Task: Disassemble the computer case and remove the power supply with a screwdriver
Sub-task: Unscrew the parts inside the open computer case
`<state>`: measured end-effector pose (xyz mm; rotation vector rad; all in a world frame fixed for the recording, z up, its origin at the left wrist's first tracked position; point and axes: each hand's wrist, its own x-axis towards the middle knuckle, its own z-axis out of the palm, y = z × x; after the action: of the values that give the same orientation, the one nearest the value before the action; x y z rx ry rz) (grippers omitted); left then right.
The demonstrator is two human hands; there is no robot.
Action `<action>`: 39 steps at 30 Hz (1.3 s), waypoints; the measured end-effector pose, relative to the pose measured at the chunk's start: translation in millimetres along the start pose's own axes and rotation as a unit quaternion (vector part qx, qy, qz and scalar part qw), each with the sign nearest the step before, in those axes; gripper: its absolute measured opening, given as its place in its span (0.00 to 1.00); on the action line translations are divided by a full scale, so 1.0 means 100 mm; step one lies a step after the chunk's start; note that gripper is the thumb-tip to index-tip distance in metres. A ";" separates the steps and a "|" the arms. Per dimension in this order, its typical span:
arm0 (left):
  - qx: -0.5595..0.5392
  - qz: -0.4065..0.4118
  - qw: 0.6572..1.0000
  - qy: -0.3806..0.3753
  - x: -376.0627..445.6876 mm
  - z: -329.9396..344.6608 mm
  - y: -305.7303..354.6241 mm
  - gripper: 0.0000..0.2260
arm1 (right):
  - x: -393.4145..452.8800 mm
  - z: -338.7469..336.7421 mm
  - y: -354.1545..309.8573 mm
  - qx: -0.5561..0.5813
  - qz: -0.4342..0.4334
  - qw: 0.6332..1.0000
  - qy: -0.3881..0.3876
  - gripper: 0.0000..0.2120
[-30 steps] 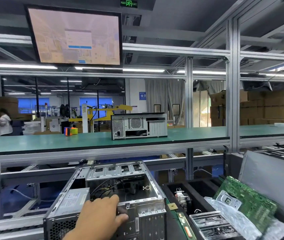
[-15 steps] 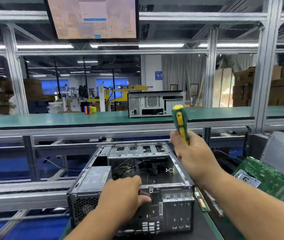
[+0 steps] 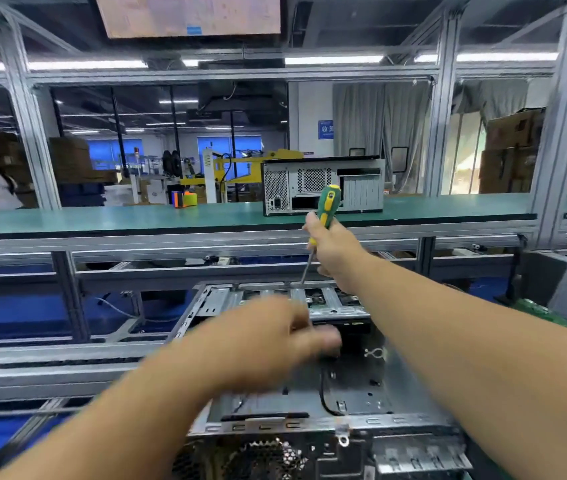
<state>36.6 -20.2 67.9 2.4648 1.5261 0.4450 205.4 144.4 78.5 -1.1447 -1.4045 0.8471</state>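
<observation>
Right hand: the right hand (image 3: 332,249) is wrapped round the green-and-yellow screwdriver (image 3: 323,211), tip down at the far top edge of the computer case (image 3: 361,386), likely lining up on a screw.
Left hand: the left hand (image 3: 268,344) is motion-blurred over the open case (grip impossible to tell), probably going to steady it.
Power supply: not clearly visible; a fan grille (image 3: 268,459) shows at the near end.
Bench: a green-topped bench (image 3: 119,216) beyond carries a second case (image 3: 323,185).
Room: aluminium framing, overhead monitor (image 3: 188,13), stacked cartons.
</observation>
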 end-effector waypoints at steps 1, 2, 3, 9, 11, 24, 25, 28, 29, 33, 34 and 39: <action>-0.021 -0.004 0.999 0.034 0.26 -0.11 -0.04 0.24 | 0.03 0.02 0.03 -0.033 -0.003 0.999 0.009 0.20; -0.044 -0.012 0.997 0.062 0.53 -0.19 -0.09 0.21 | 0.06 0.05 0.06 -0.056 -0.005 0.998 0.020 0.18; -0.059 -0.026 0.995 0.078 0.80 -0.23 -0.15 0.18 | 0.09 0.07 0.08 -0.064 -0.008 0.997 0.033 0.15; -0.049 -0.075 0.995 0.049 1.75 0.19 -0.57 0.10 | 0.20 0.08 0.23 -0.122 -0.032 0.991 0.054 0.11; -0.086 -0.070 0.992 0.054 1.88 0.35 -0.65 0.08 | 0.24 0.05 0.26 -0.135 -0.049 0.988 0.064 0.12; -0.242 -0.035 0.964 0.107 2.09 0.61 -0.89 0.14 | 0.43 0.14 0.30 -0.125 -0.094 0.987 0.025 0.14; -0.238 -0.033 0.966 0.097 2.09 0.62 -0.91 0.15 | 0.43 0.15 0.30 -0.133 -0.102 0.986 0.021 0.14; -0.210 -0.036 0.974 0.073 2.07 0.63 -0.91 0.15 | 0.44 0.14 0.35 -0.151 -0.129 0.980 0.005 0.10; -0.203 -0.037 0.976 0.072 2.07 0.62 -0.91 0.14 | 0.44 0.13 0.37 -0.160 -0.140 0.977 0.001 0.09; -0.220 -0.034 0.972 0.074 2.06 0.62 -0.90 0.12 | 0.43 0.08 0.40 -0.175 -0.185 0.967 -0.001 0.16; -0.218 -0.033 0.972 0.077 2.06 0.62 -0.90 0.12 | 0.43 0.08 0.40 -0.175 -0.191 0.966 0.001 0.18; -0.190 -0.030 0.977 0.094 2.09 0.63 -0.92 0.13 | 0.44 0.04 0.40 -0.192 -0.183 0.964 0.020 0.20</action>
<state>70.4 206.2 9.0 2.1250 1.4178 0.8892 211.1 198.1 52.8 -1.1269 -1.7254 0.2924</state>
